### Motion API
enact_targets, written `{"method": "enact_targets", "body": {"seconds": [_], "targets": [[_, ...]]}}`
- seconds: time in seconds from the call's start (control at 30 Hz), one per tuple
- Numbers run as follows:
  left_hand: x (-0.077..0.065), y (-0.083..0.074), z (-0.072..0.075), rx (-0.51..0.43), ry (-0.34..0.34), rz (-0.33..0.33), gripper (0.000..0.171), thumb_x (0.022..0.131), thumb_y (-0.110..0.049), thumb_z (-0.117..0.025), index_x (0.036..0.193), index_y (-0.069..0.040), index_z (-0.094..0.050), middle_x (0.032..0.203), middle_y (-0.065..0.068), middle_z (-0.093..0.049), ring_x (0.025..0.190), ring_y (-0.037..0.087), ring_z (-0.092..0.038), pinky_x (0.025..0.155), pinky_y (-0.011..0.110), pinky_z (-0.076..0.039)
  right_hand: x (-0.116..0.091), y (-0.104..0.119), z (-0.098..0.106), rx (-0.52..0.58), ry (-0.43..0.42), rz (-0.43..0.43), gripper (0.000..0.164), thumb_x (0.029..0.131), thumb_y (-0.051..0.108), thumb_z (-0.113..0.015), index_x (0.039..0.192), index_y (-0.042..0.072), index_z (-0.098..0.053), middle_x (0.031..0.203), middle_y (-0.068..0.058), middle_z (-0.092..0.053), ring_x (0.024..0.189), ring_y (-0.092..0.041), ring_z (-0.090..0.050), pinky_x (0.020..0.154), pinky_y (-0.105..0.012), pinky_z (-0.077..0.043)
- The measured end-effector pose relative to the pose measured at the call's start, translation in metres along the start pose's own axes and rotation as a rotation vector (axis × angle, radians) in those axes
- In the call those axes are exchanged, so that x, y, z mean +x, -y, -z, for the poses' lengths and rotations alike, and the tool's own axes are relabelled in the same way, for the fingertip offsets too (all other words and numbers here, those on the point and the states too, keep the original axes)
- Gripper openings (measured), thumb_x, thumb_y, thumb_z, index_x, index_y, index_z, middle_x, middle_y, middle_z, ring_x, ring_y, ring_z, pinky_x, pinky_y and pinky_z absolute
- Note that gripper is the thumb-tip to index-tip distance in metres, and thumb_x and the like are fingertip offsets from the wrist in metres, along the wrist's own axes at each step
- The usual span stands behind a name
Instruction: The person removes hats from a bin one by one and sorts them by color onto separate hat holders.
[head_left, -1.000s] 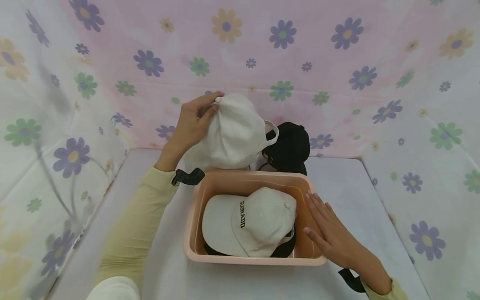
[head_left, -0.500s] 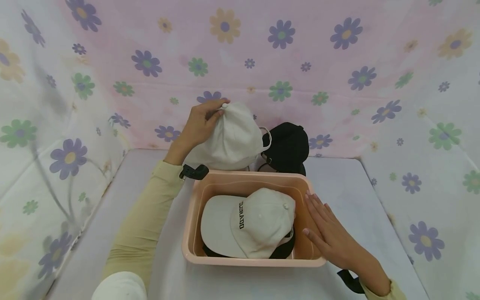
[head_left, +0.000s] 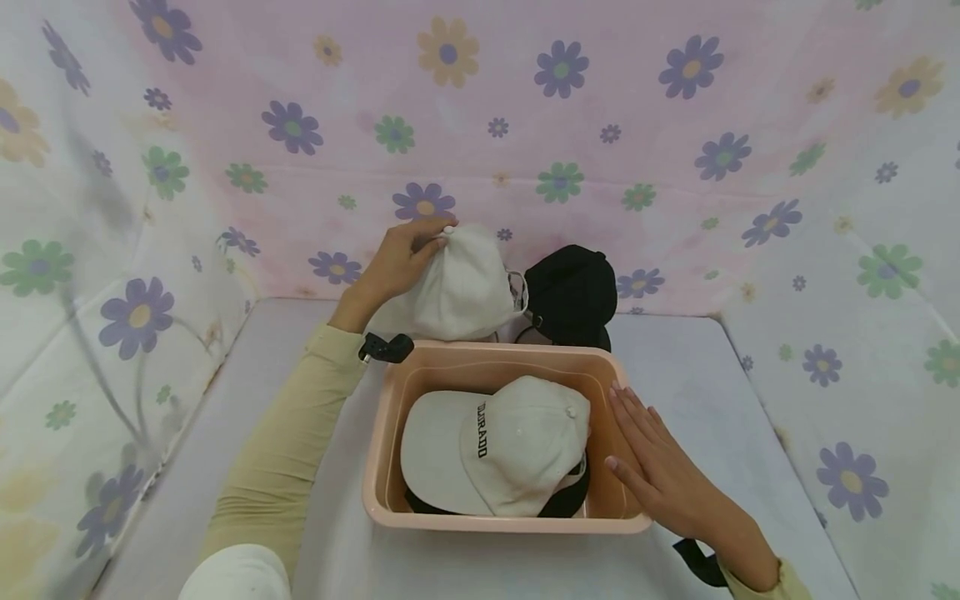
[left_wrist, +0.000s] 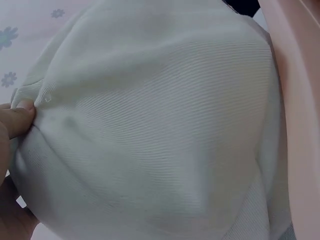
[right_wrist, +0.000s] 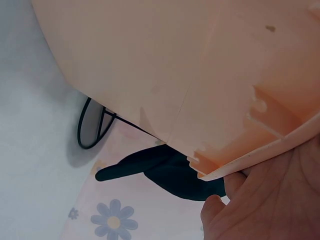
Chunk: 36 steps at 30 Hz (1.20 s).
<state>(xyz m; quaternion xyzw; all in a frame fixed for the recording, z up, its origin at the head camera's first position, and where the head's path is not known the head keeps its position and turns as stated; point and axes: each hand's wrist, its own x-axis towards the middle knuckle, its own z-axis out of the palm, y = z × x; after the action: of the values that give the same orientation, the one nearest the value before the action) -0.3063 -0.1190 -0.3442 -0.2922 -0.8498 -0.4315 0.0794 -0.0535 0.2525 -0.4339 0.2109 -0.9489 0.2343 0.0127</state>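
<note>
My left hand (head_left: pixel 397 260) pinches the crown of a white cap (head_left: pixel 468 287) near its top button, behind the bin. In the left wrist view the fabric of the white cap (left_wrist: pixel 150 120) fills most of the picture, with a fingertip and thumb at its left edge. My right hand (head_left: pixel 663 467) rests, fingers straight, on the right rim of a peach plastic bin (head_left: pixel 510 522). Inside the bin lies a cream cap (head_left: pixel 528 442) with dark lettering, on top of a dark cap (head_left: pixel 567 498) that is mostly hidden.
A black cap (head_left: pixel 576 292) stands behind the bin, right of the white cap. In the right wrist view a black wire loop (right_wrist: pixel 80 131) shows beyond the bin's outer wall (right_wrist: pixel 125 60). Flower-printed cloth (head_left: pixel 480 108) encloses the white table (head_left: pixel 675 358).
The left hand has lowered the white cap's crown and shifted slightly right; the cap now sags lower and its back strap has drawn left. The right hand and bin stay put.
</note>
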Motion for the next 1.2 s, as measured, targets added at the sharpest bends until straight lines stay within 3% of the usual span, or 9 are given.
{"method": "enact_targets", "body": {"seconds": [0.27,0.5,0.6,0.77,0.83,1.0,1.2], "targets": [[0.0,0.01,-0.003,-0.008,0.084,0.065,0.039,0.107,-0.015,-0.053,0.145,-0.007,-0.057,0.152,0.014,-0.052,0.139,0.033,-0.051,0.113,0.049,-0.043,-0.001,0.0,0.0,-0.008,-0.011,0.011,0.075,0.105,0.03,-0.053,0.164,0.005,-0.013,0.171,-0.011,-0.011,0.159,-0.017,0.002,0.118,-0.016,0.016],[-0.001,0.014,-0.004,-0.005,0.159,0.112,0.046,0.109,-0.021,-0.05,0.153,-0.008,-0.047,0.16,0.013,-0.042,0.151,0.031,-0.032,0.122,0.05,-0.028,0.0,-0.002,-0.002,-0.001,-0.013,0.019,0.075,0.106,0.03,-0.053,0.164,0.006,-0.012,0.171,-0.012,-0.011,0.159,-0.017,0.002,0.118,-0.016,0.016],[0.001,0.016,-0.003,-0.013,0.19,0.095,0.048,0.109,-0.02,-0.048,0.154,-0.005,-0.043,0.16,0.015,-0.04,0.152,0.032,-0.03,0.123,0.05,-0.025,0.0,-0.003,-0.002,-0.002,-0.017,0.028,0.075,0.105,0.029,-0.054,0.164,0.005,-0.013,0.171,-0.013,-0.011,0.159,-0.016,0.002,0.118,-0.015,0.016],[0.004,0.02,-0.004,0.034,0.23,0.004,0.048,0.11,-0.014,-0.044,0.154,0.004,-0.038,0.159,0.021,-0.039,0.151,0.037,-0.03,0.125,0.05,-0.021,0.0,-0.004,-0.002,-0.001,-0.018,0.031,0.075,0.105,0.028,-0.054,0.163,0.005,-0.013,0.171,-0.013,-0.011,0.159,-0.016,0.003,0.118,-0.015,0.016],[0.004,0.021,-0.004,0.08,0.232,-0.019,0.049,0.11,-0.014,-0.043,0.154,0.004,-0.037,0.159,0.023,-0.037,0.151,0.039,-0.028,0.125,0.051,-0.018,0.0,-0.004,-0.002,0.0,-0.019,0.029,0.075,0.105,0.028,-0.054,0.163,0.005,-0.013,0.171,-0.012,-0.011,0.159,-0.016,0.003,0.118,-0.015,0.016],[0.0,0.023,-0.003,0.178,0.214,0.021,0.054,0.11,-0.019,-0.04,0.16,-0.002,-0.028,0.164,0.024,-0.026,0.154,0.043,-0.016,0.126,0.055,-0.009,0.0,-0.004,-0.002,0.003,-0.019,0.025,0.075,0.105,0.029,-0.054,0.164,0.005,-0.012,0.171,-0.012,-0.01,0.159,-0.016,0.002,0.119,-0.016,0.016],[-0.011,0.021,0.001,0.254,0.108,0.009,0.054,0.109,-0.02,-0.04,0.159,-0.001,-0.031,0.164,0.022,-0.029,0.153,0.042,-0.021,0.126,0.054,-0.012,0.0,-0.004,-0.002,-0.009,-0.015,0.025,0.076,0.105,0.03,-0.054,0.163,0.005,-0.013,0.171,-0.012,-0.01,0.159,-0.017,0.002,0.119,-0.017,0.016]]}}
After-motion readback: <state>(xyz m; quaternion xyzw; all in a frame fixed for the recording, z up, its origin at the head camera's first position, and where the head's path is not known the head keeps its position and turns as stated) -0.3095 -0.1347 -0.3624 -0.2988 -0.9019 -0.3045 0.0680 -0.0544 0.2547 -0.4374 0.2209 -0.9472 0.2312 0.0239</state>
